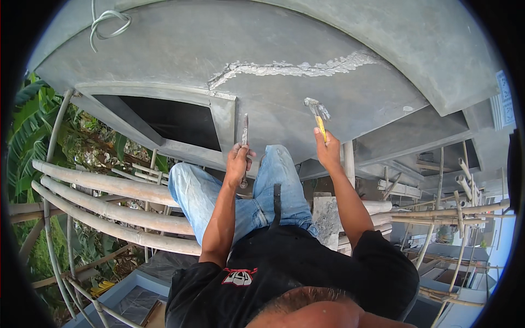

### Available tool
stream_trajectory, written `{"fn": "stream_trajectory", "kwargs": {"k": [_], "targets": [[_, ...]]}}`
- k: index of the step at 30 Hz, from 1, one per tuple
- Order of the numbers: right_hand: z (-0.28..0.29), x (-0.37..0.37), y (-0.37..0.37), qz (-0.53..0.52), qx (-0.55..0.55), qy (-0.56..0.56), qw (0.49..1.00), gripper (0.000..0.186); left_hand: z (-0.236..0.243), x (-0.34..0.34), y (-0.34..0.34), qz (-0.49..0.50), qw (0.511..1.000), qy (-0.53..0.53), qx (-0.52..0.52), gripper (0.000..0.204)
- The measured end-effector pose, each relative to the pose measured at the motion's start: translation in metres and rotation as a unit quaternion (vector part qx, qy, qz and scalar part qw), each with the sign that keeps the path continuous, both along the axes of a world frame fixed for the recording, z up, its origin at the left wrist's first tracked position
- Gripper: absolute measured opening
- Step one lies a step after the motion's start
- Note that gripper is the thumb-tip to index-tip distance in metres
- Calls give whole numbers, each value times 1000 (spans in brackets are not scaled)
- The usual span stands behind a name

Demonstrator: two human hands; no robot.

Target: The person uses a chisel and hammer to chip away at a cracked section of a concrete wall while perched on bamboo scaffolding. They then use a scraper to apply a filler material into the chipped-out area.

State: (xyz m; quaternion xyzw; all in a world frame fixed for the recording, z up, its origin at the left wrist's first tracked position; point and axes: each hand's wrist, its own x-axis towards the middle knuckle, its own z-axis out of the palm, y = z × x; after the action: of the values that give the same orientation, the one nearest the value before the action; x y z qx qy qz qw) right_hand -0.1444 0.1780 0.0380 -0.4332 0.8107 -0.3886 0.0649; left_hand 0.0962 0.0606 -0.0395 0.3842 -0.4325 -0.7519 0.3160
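Note:
My left hand is closed around a metal chisel. Its tip points up toward the wall, and its other end shows below my fist. In my right hand is a claw hammer with a yellow handle, its head raised in front of the wall. The hammer and chisel are well apart. Beyond both tools, a rough, chipped pale groove runs across the grey plastered wall, from near the window corner toward the right. Neither tool appears to touch the groove.
A framed window opening lies left of the chisel. Bamboo scaffold poles stretch to the left, with more scaffolding on the right. A cement-stained board sits beside my leg. A looped cable hangs at upper left.

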Motion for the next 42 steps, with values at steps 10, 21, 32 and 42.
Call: {"fn": "stream_trajectory", "kwargs": {"k": [10,21,32,42], "targets": [[-48,23,53,-89,8,-156,984,51,100,-71,-89,-134,986,14,-96,29],[-74,16,84,-108,9,-190,976,51,116,-94,-60,-11,988,-98,-121,26],[-85,34,89,-98,-4,-175,980,48,117,-103,-37,30,988,-72,-132,24],[-84,19,110,-131,24,-201,971,57,114,-114,-39,67,988,-62,-121,19]]}}
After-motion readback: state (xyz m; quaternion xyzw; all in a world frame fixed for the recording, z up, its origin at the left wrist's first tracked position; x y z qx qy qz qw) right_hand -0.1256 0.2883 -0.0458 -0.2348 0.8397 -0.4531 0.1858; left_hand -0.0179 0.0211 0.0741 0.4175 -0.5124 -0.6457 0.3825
